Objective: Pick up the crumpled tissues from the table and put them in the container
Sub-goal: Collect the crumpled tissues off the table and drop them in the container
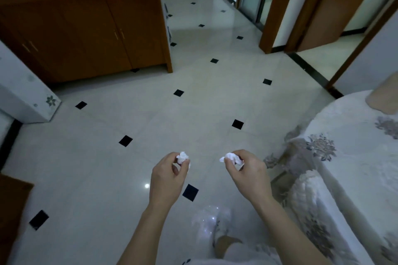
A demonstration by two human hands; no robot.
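Crumpled tissues, head view: 2 seen, 1 per hand, held over the floor left of the cloth-covered bench (355, 157) edge. Judged light, soft, compressible; a fingertip pinch suffices. Left hand (167, 175) grip closed on left tissue (182, 156); right hand (247, 173) grip closed on right tissue (230, 157). Container not identifiable.

Both hands out over the tiled floor (107, 178), left hand (167, 175) pinching one crumpled tissue (182, 157), right hand (247, 171) pinching another tissue (231, 157), cloth-covered bench (355, 157) at right.
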